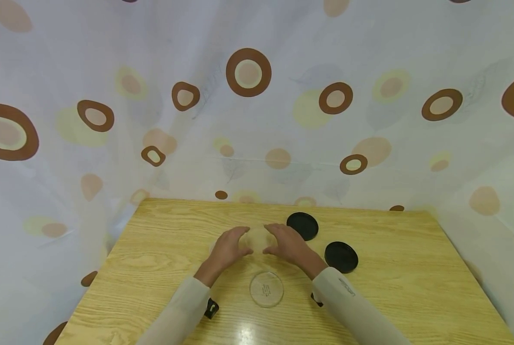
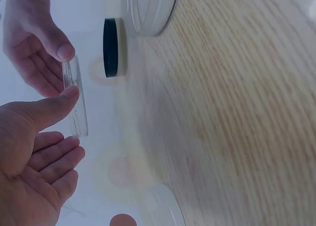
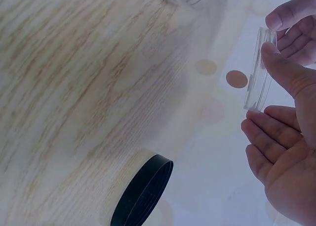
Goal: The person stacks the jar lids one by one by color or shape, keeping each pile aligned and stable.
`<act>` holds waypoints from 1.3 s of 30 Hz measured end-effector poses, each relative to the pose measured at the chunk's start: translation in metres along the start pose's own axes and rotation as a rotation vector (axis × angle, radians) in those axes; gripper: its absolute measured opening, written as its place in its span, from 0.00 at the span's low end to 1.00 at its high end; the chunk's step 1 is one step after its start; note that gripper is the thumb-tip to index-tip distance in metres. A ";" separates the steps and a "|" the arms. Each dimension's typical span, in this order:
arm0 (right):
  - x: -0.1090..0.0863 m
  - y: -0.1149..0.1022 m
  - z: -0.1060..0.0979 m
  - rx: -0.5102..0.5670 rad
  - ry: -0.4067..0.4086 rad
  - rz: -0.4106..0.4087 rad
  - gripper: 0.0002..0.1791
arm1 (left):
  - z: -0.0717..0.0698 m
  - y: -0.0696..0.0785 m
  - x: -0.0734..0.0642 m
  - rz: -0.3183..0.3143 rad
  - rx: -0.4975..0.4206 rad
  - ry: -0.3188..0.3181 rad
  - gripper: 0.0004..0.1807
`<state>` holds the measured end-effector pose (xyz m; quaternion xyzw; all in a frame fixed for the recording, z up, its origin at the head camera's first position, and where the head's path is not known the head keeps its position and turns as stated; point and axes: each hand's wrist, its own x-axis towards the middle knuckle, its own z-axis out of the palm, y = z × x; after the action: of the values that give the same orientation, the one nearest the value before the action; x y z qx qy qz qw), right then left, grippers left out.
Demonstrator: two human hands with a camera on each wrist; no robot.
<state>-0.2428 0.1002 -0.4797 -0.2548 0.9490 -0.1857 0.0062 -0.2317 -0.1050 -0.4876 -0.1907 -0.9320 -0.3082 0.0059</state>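
Note:
A clear, shallow petri dish [image 1: 258, 239] is held level above the wooden table between both hands. My left hand [image 1: 228, 247] grips its left edge, thumb on the near side and fingers curved round the far side. On the opposite edge, my right hand [image 1: 286, 243] grips in the same way. Seen edge-on in the left wrist view, the dish [image 2: 80, 114] shows its thin clear wall between the two hands. Below the hands, a second petri dish [image 1: 266, 289] with small printed marks lies on the table.
Two round black lids [image 1: 302, 226] [image 1: 341, 257] lie right of the hands. Another clear dish [image 1: 213, 247] is partly hidden behind the left hand. A patterned curtain [image 1: 248, 134] surrounds the wooden table [image 1: 412, 287]. Black camera pieces [image 1: 211, 308] sit by the wrists.

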 end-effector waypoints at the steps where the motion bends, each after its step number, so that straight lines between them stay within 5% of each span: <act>1: -0.002 0.000 0.000 0.009 0.000 0.001 0.38 | 0.000 0.001 -0.001 0.000 0.000 -0.001 0.33; 16: -0.026 0.004 -0.006 0.053 0.033 -0.007 0.38 | 0.005 0.012 -0.008 0.076 0.000 -0.039 0.33; 25: -0.038 0.007 -0.002 0.196 -0.010 0.031 0.36 | 0.007 0.012 -0.014 0.096 0.016 -0.082 0.33; 39: -0.044 0.004 0.000 0.126 -0.030 -0.016 0.39 | 0.011 0.012 -0.026 0.117 0.014 -0.084 0.33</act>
<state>-0.2060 0.1245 -0.4845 -0.2644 0.9331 -0.2414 0.0347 -0.2023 -0.0986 -0.4924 -0.2577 -0.9208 -0.2924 -0.0139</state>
